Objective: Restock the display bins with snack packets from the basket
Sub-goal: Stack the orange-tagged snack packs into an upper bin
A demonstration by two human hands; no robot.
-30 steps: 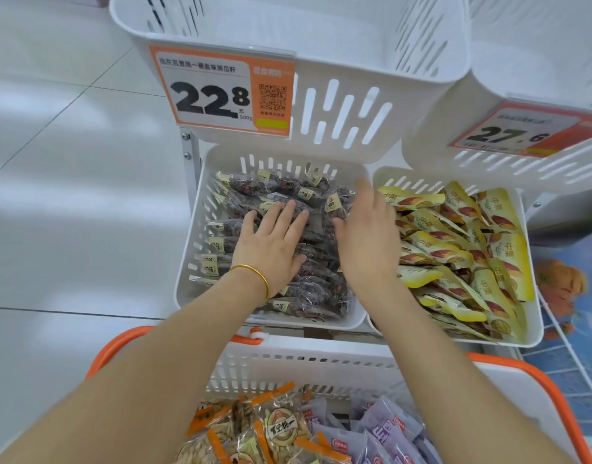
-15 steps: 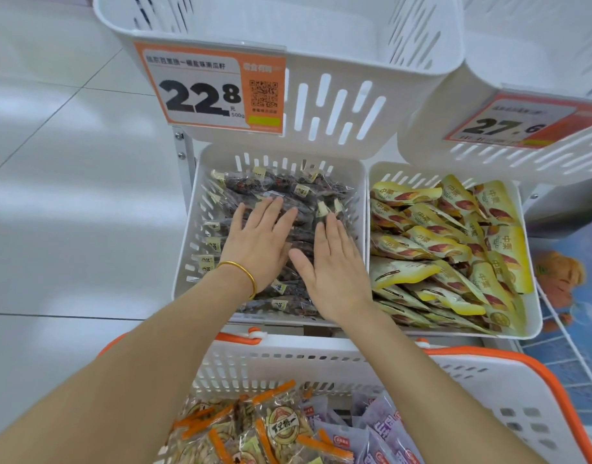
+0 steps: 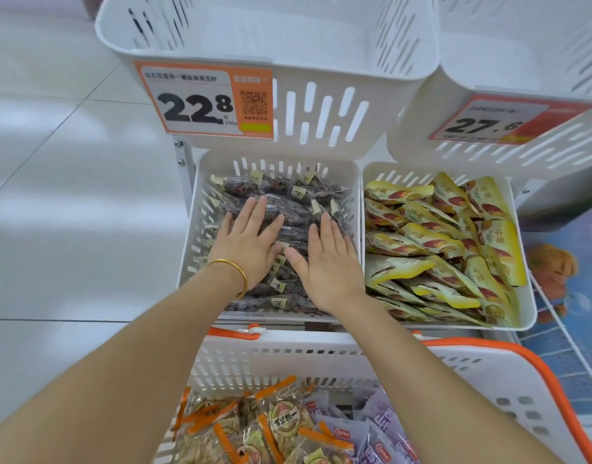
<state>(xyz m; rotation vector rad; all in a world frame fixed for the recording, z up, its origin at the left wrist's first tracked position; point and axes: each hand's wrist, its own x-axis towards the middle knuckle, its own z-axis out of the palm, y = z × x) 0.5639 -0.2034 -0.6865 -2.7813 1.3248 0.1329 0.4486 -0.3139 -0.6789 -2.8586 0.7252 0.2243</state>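
Both hands lie flat, palms down, on the dark snack packets [image 3: 288, 195] that fill the lower left display bin [image 3: 190, 236]. My left hand [image 3: 251, 242], with a gold bangle at the wrist, rests on the left half of the pile. My right hand [image 3: 328, 259] lies beside it, thumbs almost touching. Neither hand grips a packet. The lower right bin [image 3: 522, 296] holds yellow packets [image 3: 435, 242]. Below, the white basket [image 3: 288, 356] with orange handles holds orange-striped packets [image 3: 271, 426] and purple packets [image 3: 381, 440].
Two white upper bins overhang the lower ones: the left one [image 3: 321, 115] with a 22.8 price tag [image 3: 204, 102], the right one [image 3: 556, 152] with a 27.6 tag [image 3: 489, 122]. Pale tiled floor [image 3: 70, 212] lies to the left. A wire rack [image 3: 569, 336] stands at the right.
My right hand has moved from the divider between the lower bins onto the dark packets, beside my left hand. My left hand has stayed flat on the pile.
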